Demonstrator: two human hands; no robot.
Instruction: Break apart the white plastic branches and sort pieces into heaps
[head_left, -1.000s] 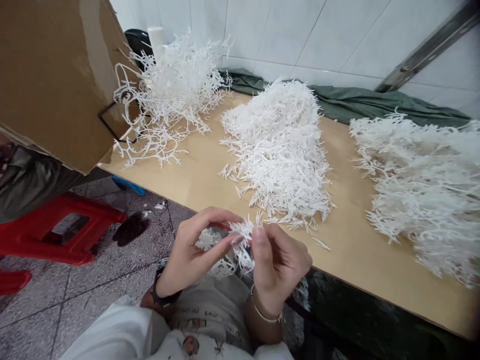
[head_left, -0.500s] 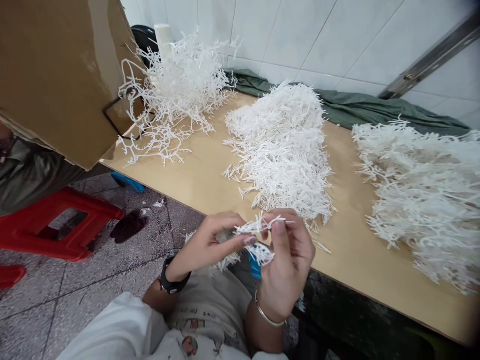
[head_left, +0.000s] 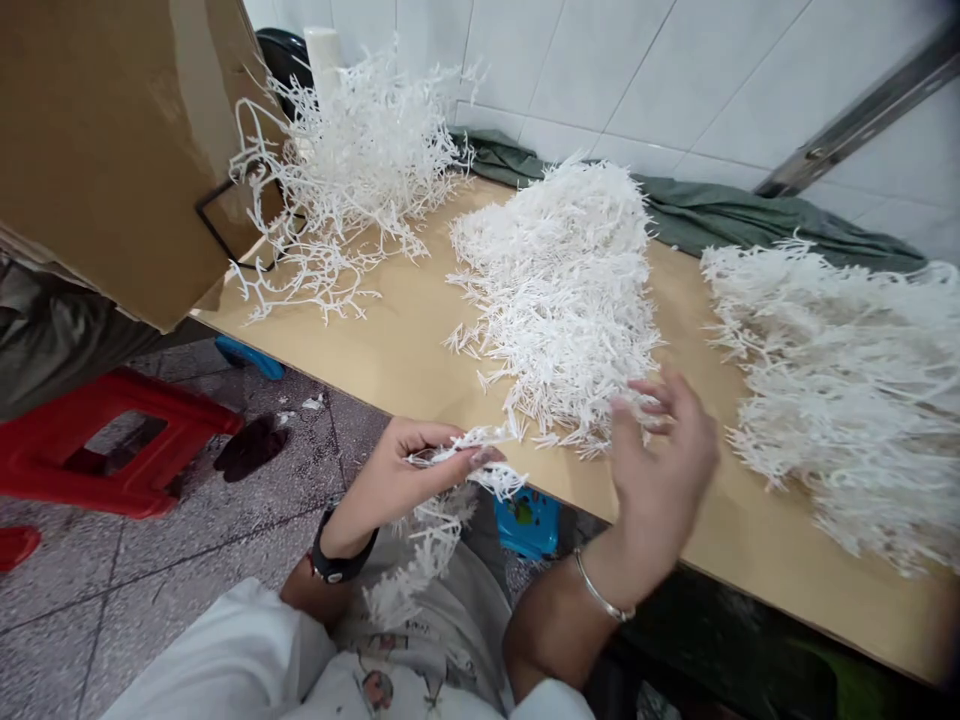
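My left hand [head_left: 405,470] is closed on a strand of white branched plastic pieces [head_left: 499,478]. Part of that strand [head_left: 420,560] hangs below the hand over my lap. At the near right edge of the middle pile of small white plastic sprigs [head_left: 555,290] is my right hand [head_left: 664,450]. Its thumb and fingers are apart, slightly blurred, and no piece shows between them. Whether the fingertips touch the pile I cannot tell.
Tangled white branches [head_left: 360,170] lie at the table's far left, and a heap of longer white strands [head_left: 855,400] at the right. A cardboard box [head_left: 127,150] stands left. Green cloth [head_left: 720,215] runs along the wall. Red [head_left: 112,440] and blue [head_left: 529,525] stools are below.
My right hand has left the strand and moved right to the middle pile, its fingers now apart. My left hand keeps the strand, shifted slightly left, with more of it hanging in view.
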